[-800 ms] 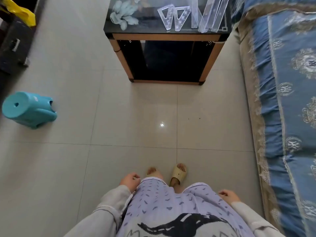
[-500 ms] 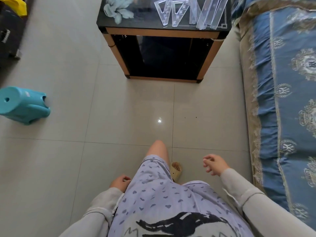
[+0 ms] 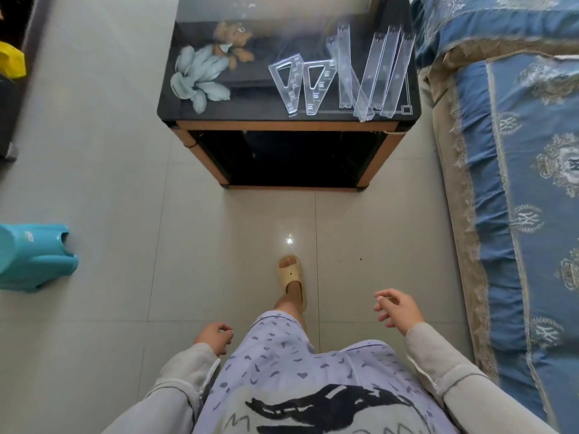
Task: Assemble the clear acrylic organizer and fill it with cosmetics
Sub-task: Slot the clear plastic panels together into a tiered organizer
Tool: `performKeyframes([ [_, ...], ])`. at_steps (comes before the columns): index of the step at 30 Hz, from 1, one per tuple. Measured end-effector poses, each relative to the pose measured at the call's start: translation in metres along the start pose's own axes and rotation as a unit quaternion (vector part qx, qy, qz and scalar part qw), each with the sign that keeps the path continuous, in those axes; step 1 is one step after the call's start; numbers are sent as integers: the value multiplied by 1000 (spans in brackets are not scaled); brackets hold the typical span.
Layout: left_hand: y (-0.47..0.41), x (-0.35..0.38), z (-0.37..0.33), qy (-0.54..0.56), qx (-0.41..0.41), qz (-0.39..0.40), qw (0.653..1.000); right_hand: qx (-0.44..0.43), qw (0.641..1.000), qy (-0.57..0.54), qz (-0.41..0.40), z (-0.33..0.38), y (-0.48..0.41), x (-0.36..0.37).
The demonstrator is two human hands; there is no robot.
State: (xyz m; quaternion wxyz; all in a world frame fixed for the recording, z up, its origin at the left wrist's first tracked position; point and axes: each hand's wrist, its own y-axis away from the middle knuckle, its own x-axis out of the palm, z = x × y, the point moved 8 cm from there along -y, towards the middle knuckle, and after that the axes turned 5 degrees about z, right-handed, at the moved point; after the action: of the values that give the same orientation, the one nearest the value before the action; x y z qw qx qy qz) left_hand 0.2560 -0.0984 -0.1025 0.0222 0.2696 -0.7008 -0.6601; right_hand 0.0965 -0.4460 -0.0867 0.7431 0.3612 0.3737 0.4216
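Observation:
Clear acrylic organizer parts lie on a black glass-topped side table [image 3: 238, 108] ahead of me. Two triangular side pieces [image 3: 300, 86] sit side by side. To their right lie several long clear strips [image 3: 380, 73], fanned out toward the table's front right corner. My left hand [image 3: 214, 336] hangs beside my hip with fingers loosely curled, holding nothing. My right hand [image 3: 396, 308] is raised a little in front of me, fingers relaxed and spread, also holding nothing. Both hands are far from the table. No cosmetics are in view.
A bed with a blue patterned cover [image 3: 526, 183] runs along the right. A turquoise plastic stool [image 3: 34, 258] lies on its side on the tiled floor at the left. My foot in a beige slipper [image 3: 291, 274] steps forward. A yellow object [image 3: 12, 61] sits at far left.
I have walked toward the table, which now looks closer. My right hand has swung forward and up from my side. My right foot has stepped ahead.

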Motion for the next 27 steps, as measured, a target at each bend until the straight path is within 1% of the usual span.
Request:
performKeyframes([
  [2,-9,-32,-44,-5,17,-13,1000,34,999,-26,-23,7,-11,-7],
  [7,-29,-87,-159,-40,86,-5,996,101,991,-64,-57,14,-32,-24],
  [11,-33,-118,-242,-16,143,-11,989,126,988,-68,-64,27,-44,-40],
  [14,-37,-127,-284,-6,164,-3,986,129,987,-62,-68,47,-57,-54],
  [17,-45,-127,-306,5,160,6,987,122,989,-55,-65,76,-74,-69],
  [19,-51,-125,-311,15,143,6,990,114,991,-49,-57,102,-88,-78],
  [23,-60,-113,-300,37,74,7,997,92,995,-36,-24,164,-120,-95],
  [27,-67,-98,-288,46,18,6,999,42,999,-15,2,227,-148,-114],
])
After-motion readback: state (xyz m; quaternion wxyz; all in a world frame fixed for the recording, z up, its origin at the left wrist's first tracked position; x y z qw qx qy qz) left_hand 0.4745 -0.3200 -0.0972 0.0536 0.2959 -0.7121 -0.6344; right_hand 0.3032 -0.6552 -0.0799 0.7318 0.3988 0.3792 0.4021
